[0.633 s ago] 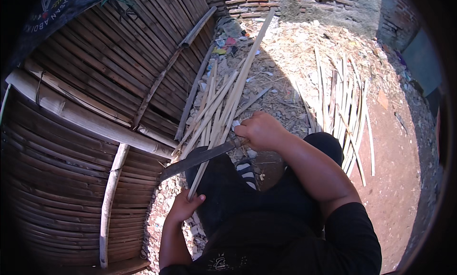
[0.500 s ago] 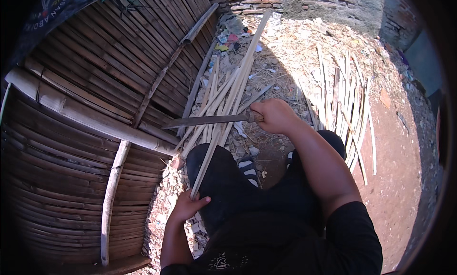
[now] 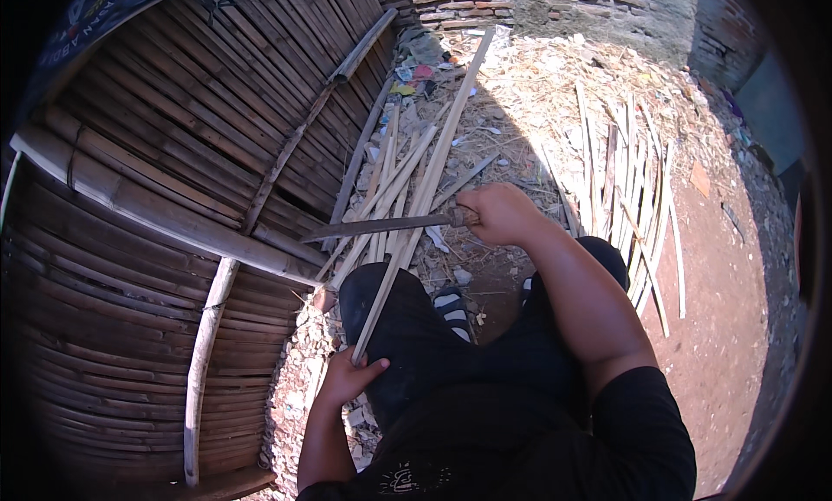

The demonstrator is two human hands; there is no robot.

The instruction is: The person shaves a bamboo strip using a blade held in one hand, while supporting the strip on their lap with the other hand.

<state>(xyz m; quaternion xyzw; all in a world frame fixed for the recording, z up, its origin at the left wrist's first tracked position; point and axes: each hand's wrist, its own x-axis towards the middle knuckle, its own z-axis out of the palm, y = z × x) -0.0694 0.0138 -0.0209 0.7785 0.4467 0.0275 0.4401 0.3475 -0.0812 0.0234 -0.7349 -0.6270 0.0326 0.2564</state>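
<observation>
My left hand is closed around the near end of a long, pale bamboo strip, beside my left thigh. The strip slants up and away over my knee, above other strips. In my right hand is the wooden handle of a machete, held in front of my knees. Its long dark blade points left and crosses the strip; whether the edge touches it I cannot tell. Beyond my left knee, a loose pile of split bamboo strips lies on the ground.
A woven bamboo wall with a thick bamboo rail stands close on my left. More bamboo strips lie spread on the right. Shavings and litter cover the ground up to a brick wall. My sandalled foot shows between my knees.
My left hand has shifted slightly to the right with the strip's near end. The machete and my right hand have hardly moved.
</observation>
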